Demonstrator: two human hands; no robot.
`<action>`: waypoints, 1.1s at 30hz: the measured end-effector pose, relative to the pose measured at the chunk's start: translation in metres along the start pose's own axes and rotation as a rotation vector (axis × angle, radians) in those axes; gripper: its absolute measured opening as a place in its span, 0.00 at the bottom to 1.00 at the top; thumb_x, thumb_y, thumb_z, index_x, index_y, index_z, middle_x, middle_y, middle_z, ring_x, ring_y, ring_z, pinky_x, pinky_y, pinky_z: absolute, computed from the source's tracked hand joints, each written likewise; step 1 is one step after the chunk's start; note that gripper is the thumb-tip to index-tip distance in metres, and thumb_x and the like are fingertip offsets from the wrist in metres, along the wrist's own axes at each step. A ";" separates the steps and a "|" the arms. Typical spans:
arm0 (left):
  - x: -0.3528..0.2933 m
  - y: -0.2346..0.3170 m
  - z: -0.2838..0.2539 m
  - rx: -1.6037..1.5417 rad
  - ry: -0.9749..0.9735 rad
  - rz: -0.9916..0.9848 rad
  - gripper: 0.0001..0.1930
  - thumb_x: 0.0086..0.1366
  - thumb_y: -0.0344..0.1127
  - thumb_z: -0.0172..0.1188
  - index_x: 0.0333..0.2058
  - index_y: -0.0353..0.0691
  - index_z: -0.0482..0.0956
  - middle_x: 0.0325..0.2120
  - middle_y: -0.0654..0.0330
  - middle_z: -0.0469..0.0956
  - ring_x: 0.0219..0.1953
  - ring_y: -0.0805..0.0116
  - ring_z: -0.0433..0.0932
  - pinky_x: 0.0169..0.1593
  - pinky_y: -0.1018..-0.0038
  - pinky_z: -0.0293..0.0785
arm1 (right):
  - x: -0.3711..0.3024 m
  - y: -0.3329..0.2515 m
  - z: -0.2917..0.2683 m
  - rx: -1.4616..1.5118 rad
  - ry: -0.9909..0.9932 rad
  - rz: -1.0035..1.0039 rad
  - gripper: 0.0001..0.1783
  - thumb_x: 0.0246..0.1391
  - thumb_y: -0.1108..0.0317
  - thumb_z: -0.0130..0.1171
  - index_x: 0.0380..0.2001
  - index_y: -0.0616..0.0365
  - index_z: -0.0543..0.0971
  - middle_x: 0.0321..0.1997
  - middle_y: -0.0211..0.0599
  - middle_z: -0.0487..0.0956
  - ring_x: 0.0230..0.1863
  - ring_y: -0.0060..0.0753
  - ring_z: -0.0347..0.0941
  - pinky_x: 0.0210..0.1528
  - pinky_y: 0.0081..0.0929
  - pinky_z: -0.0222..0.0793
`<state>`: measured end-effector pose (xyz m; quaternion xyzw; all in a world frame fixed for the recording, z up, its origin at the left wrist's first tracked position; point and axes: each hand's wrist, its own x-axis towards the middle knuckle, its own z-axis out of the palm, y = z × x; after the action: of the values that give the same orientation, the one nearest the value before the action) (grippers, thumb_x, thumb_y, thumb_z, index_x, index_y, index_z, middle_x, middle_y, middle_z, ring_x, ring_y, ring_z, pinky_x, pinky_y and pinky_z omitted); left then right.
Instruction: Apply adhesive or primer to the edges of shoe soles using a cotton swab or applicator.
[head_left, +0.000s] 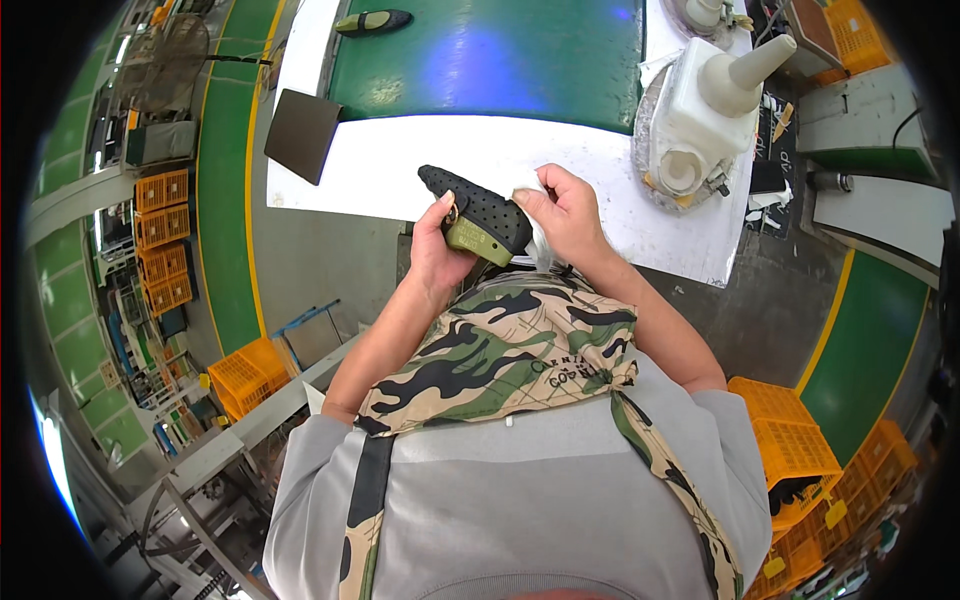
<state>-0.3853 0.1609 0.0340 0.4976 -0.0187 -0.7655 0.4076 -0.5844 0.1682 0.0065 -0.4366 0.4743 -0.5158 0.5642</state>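
Observation:
My left hand grips a black perforated shoe with an olive-green sole, holding it from below at its heel end. My right hand presses a small white cloth against the shoe's right side, fingers closed on the cloth. Both hands are raised in front of my chest, above the near edge of the white worktable. I wear a camouflage apron over a grey shirt.
A green conveyor belt runs beyond the table, with another black-and-green shoe on it. A white jug with a cone nozzle stands at right. A dark flat board overhangs the table's left end. Orange crates sit at lower right and left.

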 end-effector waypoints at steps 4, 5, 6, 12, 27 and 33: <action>-0.002 0.002 -0.001 -0.020 -0.067 0.047 0.25 0.63 0.49 0.58 0.50 0.34 0.74 0.48 0.49 0.78 0.52 0.51 0.76 0.62 0.53 0.67 | 0.012 -0.005 0.008 0.593 0.138 0.267 0.07 0.58 0.69 0.60 0.33 0.62 0.79 0.27 0.26 0.77 0.26 0.14 0.67 0.28 0.18 0.63; -0.001 0.002 -0.003 -0.025 -0.063 0.057 0.25 0.63 0.49 0.58 0.50 0.34 0.74 0.48 0.49 0.78 0.52 0.51 0.76 0.62 0.53 0.67 | 0.013 -0.002 0.006 0.594 0.125 0.268 0.07 0.58 0.69 0.60 0.33 0.62 0.79 0.27 0.26 0.77 0.26 0.14 0.67 0.28 0.18 0.63; 0.001 0.003 -0.007 -0.083 -0.093 0.038 0.25 0.62 0.49 0.58 0.50 0.35 0.74 0.48 0.49 0.78 0.52 0.51 0.76 0.62 0.53 0.68 | 0.014 0.005 -0.003 0.587 0.122 0.287 0.07 0.59 0.68 0.59 0.35 0.61 0.79 0.27 0.26 0.78 0.27 0.13 0.68 0.28 0.17 0.63; 0.000 0.007 -0.011 -0.196 -0.125 0.066 0.24 0.62 0.50 0.57 0.49 0.38 0.76 0.47 0.52 0.80 0.50 0.52 0.78 0.59 0.53 0.72 | 0.005 -0.004 -0.014 0.644 0.016 0.214 0.11 0.61 0.70 0.56 0.45 0.60 0.74 0.35 0.27 0.79 0.31 0.14 0.71 0.31 0.15 0.65; -0.008 0.005 -0.020 -0.286 -0.122 0.016 0.21 0.64 0.54 0.54 0.45 0.44 0.79 0.42 0.59 0.82 0.44 0.61 0.81 0.49 0.61 0.79 | -0.003 -0.044 0.018 -0.176 -0.227 -0.512 0.21 0.46 0.82 0.63 0.47 0.55 0.83 0.28 0.34 0.75 0.25 0.26 0.72 0.26 0.24 0.67; -0.018 0.004 -0.019 -0.220 -0.015 0.110 0.23 0.65 0.53 0.53 0.48 0.41 0.76 0.43 0.56 0.80 0.46 0.59 0.79 0.52 0.58 0.75 | -0.004 -0.047 0.024 -0.174 -0.205 -0.458 0.18 0.45 0.81 0.63 0.42 0.56 0.84 0.25 0.35 0.74 0.22 0.29 0.71 0.24 0.25 0.66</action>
<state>-0.3654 0.1766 0.0394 0.4423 0.0350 -0.7430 0.5012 -0.5684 0.1687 0.0567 -0.6294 0.3461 -0.5405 0.4381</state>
